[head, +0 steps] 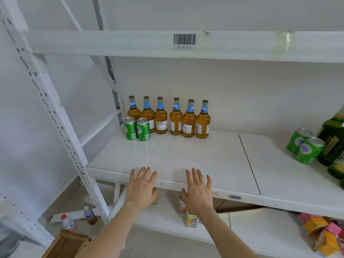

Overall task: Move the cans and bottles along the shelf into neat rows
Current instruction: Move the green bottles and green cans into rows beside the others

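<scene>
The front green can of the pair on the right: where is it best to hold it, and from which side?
I would wrap the right hand round the middle of the front green can, coming from the open front. It stands upright; the other can crowds its back-left and dark green bottles its right.

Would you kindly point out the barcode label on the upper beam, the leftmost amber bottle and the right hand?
barcode label point(184, 39): head view, on its black bars.
leftmost amber bottle point(134, 111): head view, on its amber body.
right hand point(199, 190): head view, on its back.
</scene>
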`<state>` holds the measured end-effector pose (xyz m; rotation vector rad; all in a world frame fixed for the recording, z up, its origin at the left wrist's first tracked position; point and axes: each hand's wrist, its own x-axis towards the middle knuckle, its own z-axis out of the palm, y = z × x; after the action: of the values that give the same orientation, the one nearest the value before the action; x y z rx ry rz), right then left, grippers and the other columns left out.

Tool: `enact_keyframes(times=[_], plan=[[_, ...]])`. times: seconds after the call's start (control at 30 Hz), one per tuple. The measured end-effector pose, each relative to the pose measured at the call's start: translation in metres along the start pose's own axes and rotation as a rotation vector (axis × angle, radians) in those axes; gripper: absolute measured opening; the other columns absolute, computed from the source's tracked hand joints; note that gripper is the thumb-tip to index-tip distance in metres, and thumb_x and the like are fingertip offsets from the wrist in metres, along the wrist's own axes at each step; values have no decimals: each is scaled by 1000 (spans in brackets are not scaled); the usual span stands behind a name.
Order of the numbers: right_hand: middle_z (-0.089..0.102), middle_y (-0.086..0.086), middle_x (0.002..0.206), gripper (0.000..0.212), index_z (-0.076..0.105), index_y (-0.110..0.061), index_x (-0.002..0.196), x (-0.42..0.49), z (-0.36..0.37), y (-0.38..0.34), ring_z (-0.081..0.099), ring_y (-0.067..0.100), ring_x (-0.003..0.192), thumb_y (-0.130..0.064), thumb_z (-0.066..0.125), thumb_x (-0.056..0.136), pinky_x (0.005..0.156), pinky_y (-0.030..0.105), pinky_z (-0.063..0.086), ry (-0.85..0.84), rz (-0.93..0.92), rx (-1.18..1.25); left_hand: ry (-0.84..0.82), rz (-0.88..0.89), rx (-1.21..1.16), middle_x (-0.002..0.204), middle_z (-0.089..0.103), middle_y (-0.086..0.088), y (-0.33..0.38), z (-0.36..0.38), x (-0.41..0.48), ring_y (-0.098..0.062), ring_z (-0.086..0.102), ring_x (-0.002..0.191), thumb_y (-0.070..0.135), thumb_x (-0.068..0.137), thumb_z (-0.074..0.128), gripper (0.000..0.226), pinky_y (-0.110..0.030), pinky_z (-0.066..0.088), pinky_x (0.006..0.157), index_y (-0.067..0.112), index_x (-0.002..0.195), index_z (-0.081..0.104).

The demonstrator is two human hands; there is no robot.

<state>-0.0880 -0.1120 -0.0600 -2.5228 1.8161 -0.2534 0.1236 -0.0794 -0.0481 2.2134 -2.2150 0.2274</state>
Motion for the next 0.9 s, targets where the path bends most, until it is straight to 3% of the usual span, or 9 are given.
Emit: enact_keyframes(times=[0.6,0.9], plan=[[10,6,164,68,11,-22,155,179,1,-92,6,24,151,-49,38,98,119,52,2,56,-3,52,75,-91,25,156,33,-6,-150,-2,127,-24,26,145,51,95,41,62,-52,19,117,26,150,29],[21,4,161,73,17,-20,152,262,13,-138,14,22,149,-53,44,93,119,50,7,149,95,78,103,-68,-7,152,37,-3,-229,3,203,-23,29,142,51,93,44,64,-51,20,116,24,149,28]])
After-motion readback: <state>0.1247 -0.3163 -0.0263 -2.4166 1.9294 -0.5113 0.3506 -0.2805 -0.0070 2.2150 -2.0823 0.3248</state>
